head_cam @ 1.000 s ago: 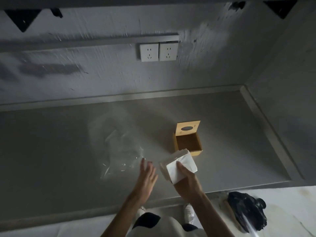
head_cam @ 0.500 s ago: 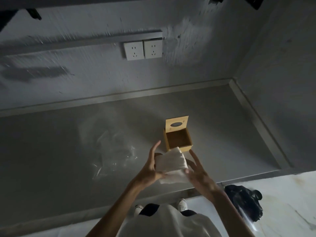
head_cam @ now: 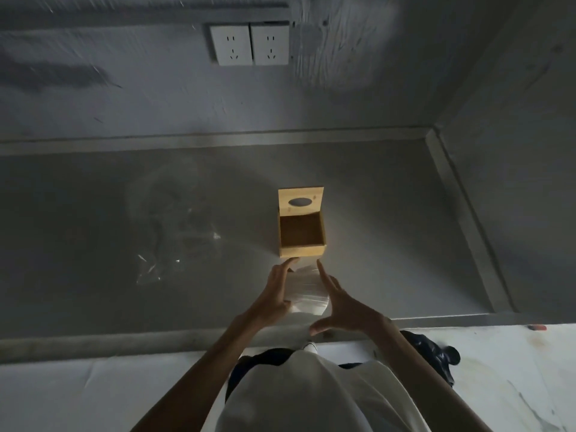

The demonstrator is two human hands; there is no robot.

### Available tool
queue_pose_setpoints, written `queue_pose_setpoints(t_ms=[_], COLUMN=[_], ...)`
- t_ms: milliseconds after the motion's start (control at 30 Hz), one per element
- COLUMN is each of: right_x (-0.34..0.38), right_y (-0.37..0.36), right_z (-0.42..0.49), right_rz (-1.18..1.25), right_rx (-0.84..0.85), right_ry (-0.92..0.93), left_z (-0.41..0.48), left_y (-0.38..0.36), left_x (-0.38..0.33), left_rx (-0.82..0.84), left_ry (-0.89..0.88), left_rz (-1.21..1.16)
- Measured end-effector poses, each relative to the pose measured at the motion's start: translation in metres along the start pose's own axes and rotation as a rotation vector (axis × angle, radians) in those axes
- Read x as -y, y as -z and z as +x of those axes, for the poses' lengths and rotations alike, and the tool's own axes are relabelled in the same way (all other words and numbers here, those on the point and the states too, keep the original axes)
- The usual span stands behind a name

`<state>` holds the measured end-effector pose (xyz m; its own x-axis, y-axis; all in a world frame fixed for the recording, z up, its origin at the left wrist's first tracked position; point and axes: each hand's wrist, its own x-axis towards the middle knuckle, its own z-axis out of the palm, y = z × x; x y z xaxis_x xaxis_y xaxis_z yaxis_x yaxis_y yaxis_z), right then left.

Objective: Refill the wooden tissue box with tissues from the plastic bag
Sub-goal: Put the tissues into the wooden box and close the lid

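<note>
The wooden tissue box (head_cam: 301, 251) stands on the grey counter with its lid (head_cam: 300, 202) tipped up at the back, and its inside looks bare. Just in front of it a white stack of tissues (head_cam: 307, 291) is pressed between my two hands. My left hand (head_cam: 276, 291) holds the stack's left side with the fingers stretched toward the box. My right hand (head_cam: 338, 302) holds the right side, thumb spread toward me. The clear plastic bag (head_cam: 174, 238) lies crumpled on the counter to the left of the box.
The grey counter (head_cam: 389, 244) ends at a raised rim on the right and at a wall behind. Two white wall sockets (head_cam: 249, 45) sit above. A black bag (head_cam: 433, 353) lies on the pale floor at lower right.
The tissue stack went from my right hand alone to being held between both hands. It has moved forward, closer to the open box, and the view has shifted nearer.
</note>
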<state>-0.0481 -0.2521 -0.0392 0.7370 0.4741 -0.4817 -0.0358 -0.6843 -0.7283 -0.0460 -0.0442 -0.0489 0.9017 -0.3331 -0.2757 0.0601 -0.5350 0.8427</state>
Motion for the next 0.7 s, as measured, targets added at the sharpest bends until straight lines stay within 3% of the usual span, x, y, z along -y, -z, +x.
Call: queue_pose_setpoints(t_ms=[200, 300, 533, 700], right_x=[-0.020, -0.030, -0.042, -0.041], right_y=[-0.009, -0.015, -0.030, -0.046], right_z=[0.013, 0.019, 0.027, 0.030], right_rz=[-0.349, -0.358, 0.169, 0.295], right_rx=[-0.379, -0.404, -0.286, -0.363], right_ry=[0.118, 0.137, 0.021, 0.054], left_z=[0.007, 0.011, 0.014, 0.018], left_y=[-0.019, -0.027, -0.043, -0.050], left_x=[0.010, 0.019, 0.034, 0.030], left_rx=[-0.065, -0.054, -0.004, -0.005], left_ry=[-0.068, -0.081, -0.022, -0.046], left_rz=[0.128, 0.209, 0.169, 0.169])
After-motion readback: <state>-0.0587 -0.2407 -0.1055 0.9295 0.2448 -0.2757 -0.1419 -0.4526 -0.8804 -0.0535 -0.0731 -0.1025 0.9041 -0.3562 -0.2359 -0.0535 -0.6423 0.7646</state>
